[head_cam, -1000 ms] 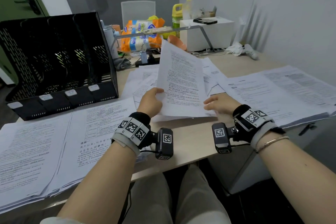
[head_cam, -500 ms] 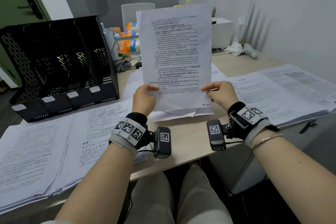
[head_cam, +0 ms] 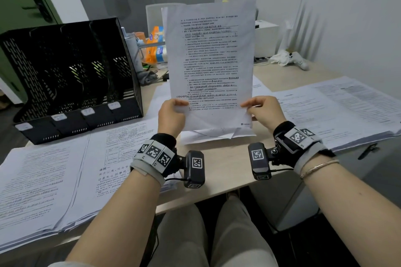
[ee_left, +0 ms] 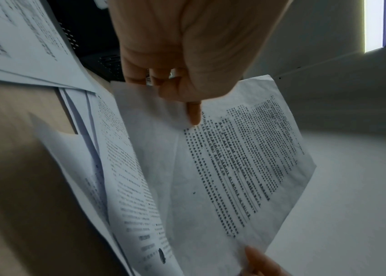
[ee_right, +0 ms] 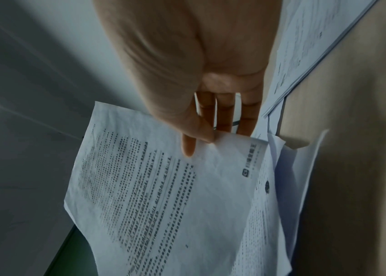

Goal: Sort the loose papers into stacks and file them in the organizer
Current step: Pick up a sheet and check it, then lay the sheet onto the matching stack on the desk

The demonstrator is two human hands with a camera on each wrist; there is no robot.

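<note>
A printed sheet (head_cam: 209, 60) stands upright in front of me over the middle of the desk. My left hand (head_cam: 172, 112) pinches its lower left edge, thumb on the printed face. My right hand (head_cam: 263, 109) pinches the lower right edge the same way. In the left wrist view the left hand (ee_left: 182, 97) grips the sheet (ee_left: 229, 164); in the right wrist view the right hand (ee_right: 201, 138) grips the sheet (ee_right: 158, 196). A few loose papers (head_cam: 208, 135) lie under it. The black mesh organizer (head_cam: 71, 78) stands at the back left, its slots holding no paper.
Paper stacks lie on the desk at the left (head_cam: 54, 180) and at the right (head_cam: 338, 110). Behind the sheet are an orange packet (head_cam: 155, 45), a white box (head_cam: 265, 37) and a white cloth (head_cam: 288, 59). The desk's front edge (head_cam: 217, 195) is bare wood.
A second ago the sheet tilted low over the loose papers; both hands have raised it upright to face me. Over the last half second it has hardly moved.
</note>
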